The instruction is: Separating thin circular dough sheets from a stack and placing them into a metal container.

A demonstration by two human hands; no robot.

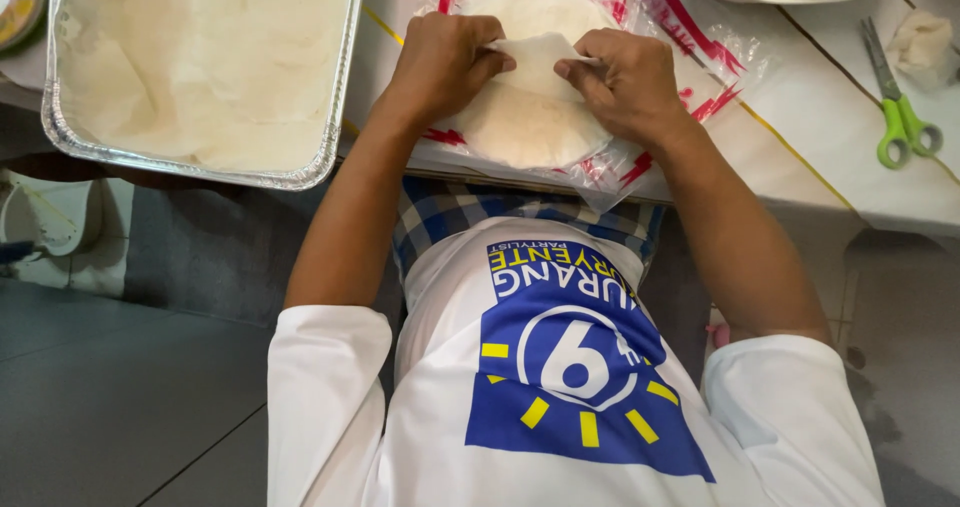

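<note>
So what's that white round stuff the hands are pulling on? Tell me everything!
It is a stack of thin round wrappers, pale white and floury-looking, lying on a clear plastic bag with red stripes at the table's edge. The left hand and right hand pinch the top sheet, peeling it up, folded and crinkled.

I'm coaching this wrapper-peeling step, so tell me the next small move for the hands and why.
Probably keep peeling the top wrapper back toward the body and lift it free. The left hand and right hand both pinch its raised edge, while the rest of it lies flat on the round stack over the plastic bag. The foil tray at the left already holds loose sheets.
</note>
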